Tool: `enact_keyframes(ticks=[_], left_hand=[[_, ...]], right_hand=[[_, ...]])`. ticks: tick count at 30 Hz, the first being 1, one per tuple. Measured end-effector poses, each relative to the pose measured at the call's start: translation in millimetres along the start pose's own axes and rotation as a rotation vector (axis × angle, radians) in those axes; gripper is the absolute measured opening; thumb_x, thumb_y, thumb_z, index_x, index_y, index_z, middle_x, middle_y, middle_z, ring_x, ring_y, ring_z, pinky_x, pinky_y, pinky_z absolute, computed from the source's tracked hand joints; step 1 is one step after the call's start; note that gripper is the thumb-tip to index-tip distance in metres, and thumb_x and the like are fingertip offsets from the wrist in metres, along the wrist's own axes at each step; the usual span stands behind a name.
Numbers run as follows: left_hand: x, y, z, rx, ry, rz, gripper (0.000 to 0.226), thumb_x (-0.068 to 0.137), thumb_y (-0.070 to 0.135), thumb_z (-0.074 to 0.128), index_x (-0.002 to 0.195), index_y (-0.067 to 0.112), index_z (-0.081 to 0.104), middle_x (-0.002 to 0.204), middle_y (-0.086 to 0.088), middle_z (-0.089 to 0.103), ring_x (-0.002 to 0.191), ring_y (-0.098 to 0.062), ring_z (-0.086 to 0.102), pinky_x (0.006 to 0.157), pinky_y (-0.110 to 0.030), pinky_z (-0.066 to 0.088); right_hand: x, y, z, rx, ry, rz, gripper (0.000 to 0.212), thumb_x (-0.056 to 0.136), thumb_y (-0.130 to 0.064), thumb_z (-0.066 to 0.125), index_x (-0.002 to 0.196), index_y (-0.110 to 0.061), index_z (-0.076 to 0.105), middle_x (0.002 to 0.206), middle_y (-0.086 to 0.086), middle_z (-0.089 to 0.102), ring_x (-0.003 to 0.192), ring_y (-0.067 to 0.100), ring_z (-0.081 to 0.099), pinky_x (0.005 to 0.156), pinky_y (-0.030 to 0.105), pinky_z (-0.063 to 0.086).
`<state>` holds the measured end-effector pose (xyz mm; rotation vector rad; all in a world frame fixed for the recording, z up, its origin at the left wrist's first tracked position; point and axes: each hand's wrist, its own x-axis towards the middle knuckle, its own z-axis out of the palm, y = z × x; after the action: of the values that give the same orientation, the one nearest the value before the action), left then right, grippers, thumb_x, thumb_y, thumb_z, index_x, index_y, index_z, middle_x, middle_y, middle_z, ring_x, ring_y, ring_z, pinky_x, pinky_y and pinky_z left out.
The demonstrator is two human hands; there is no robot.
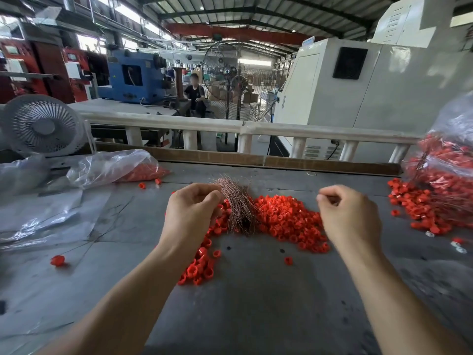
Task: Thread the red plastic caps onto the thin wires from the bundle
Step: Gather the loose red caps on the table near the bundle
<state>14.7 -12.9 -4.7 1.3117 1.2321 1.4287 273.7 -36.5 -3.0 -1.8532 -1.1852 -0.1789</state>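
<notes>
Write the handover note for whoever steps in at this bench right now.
Left hand: grips the wire bundle, which stands over the caps.
Right hand: fingers curled and pinched; whether a wire is in them is too fine to tell.
Loose red caps lie heaped on the table between the hands.
Done: caps with wires fill the bag on the right and spill beside it.
Left: the bundle and the heap are both still large. More caps sit in the bag on the left.

The caps [286,221] were bright red, heaped on a dull grey tabletop [256,303]. The wire bundle [236,201] was coppery pink. Two clear plastic bags [112,165] showed red through their film. The small fan [42,125] was pale grey; a machine [133,75] behind was blue.
</notes>
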Motion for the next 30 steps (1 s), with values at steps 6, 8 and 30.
enact_keyframes(ticks=[6,8,30], left_hand=[[1,-4,-5,0.335,0.011,0.089,0.012,0.093,0.025,0.07,0.085,0.033,0.075,0.076,0.016,0.073,0.067,-0.006,0.064,0.066,-0.028,0.051],[0,-3,-7,0.407,0.027,0.096,0.011,0.092,0.025,0.069,0.085,0.032,0.074,0.078,0.014,0.073,0.07,-0.007,0.065,0.069,-0.03,0.053],[1,-7,-12,0.93,0.026,0.194,0.02,0.094,0.034,0.065,0.113,0.037,0.069,0.131,0.007,0.055,0.128,-0.02,0.044,0.104,-0.037,0.03]], right_hand=[[21,42,-5,-0.219,-0.015,0.224,0.012,0.085,-0.019,0.066,0.087,-0.021,0.078,0.09,0.011,0.077,0.088,0.039,0.07,0.076,0.039,0.056],[23,48,-4,-0.263,-0.063,0.269,0.014,0.083,-0.02,0.064,0.083,-0.023,0.077,0.087,0.008,0.077,0.087,0.037,0.07,0.079,0.039,0.056],[-38,-28,36,0.034,-0.418,-0.424,0.017,0.083,-0.038,0.082,0.095,-0.028,0.076,0.089,-0.013,0.066,0.089,0.009,0.056,0.08,0.026,0.044]])
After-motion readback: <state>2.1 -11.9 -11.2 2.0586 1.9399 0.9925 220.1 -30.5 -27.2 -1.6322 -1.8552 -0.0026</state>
